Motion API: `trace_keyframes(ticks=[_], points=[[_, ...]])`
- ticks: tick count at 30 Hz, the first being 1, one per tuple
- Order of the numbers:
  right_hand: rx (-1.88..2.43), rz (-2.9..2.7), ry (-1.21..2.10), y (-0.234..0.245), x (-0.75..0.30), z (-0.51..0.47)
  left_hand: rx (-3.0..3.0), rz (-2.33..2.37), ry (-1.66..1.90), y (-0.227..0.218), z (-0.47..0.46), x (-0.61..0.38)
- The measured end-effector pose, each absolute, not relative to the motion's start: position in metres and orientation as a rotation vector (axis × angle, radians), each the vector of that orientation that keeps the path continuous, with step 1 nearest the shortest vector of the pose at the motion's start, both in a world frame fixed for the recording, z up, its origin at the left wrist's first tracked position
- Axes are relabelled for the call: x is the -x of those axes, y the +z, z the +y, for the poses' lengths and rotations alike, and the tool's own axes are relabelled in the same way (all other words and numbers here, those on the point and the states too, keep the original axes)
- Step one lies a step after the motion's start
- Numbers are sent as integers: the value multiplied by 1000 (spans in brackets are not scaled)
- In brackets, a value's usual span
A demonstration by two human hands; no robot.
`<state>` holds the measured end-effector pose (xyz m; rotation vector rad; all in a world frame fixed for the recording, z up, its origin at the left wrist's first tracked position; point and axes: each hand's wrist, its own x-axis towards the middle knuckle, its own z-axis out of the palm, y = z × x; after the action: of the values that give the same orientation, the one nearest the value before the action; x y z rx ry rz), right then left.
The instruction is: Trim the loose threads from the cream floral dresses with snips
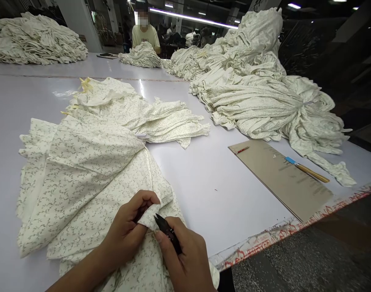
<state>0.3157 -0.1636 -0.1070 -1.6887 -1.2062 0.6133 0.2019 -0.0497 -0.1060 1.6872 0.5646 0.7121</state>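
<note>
White cloth with a small leafy print (91, 162) spreads over the left front of the table, in layers. My left hand (127, 227) is closed on a folded edge of this cloth and holds it up a little. In my right hand (188, 251) is a pair of black thread snips (169, 233), tips pointing up and left at the held edge. The snips' tips are against or just beside the fabric; I cannot tell whether they touch it. Behind lies more of the printed cloth (112, 99), with yellow strips (86, 84) at its left end.
A large heap of printed cloth (249, 89) rises at the right, another pile (36, 40) at the far left. On a brown cardboard sheet (264, 174) lie a red pen (242, 149) and a wooden-handled tool with a blue end (307, 169). Across the table is a masked person (145, 34).
</note>
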Motion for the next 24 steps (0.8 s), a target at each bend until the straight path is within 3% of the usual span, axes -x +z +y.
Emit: trace_keyframes(ticks=[24], points=[[1683, -1270, 533, -106, -316, -161, -1656, 565, 688, -104, -49, -202]])
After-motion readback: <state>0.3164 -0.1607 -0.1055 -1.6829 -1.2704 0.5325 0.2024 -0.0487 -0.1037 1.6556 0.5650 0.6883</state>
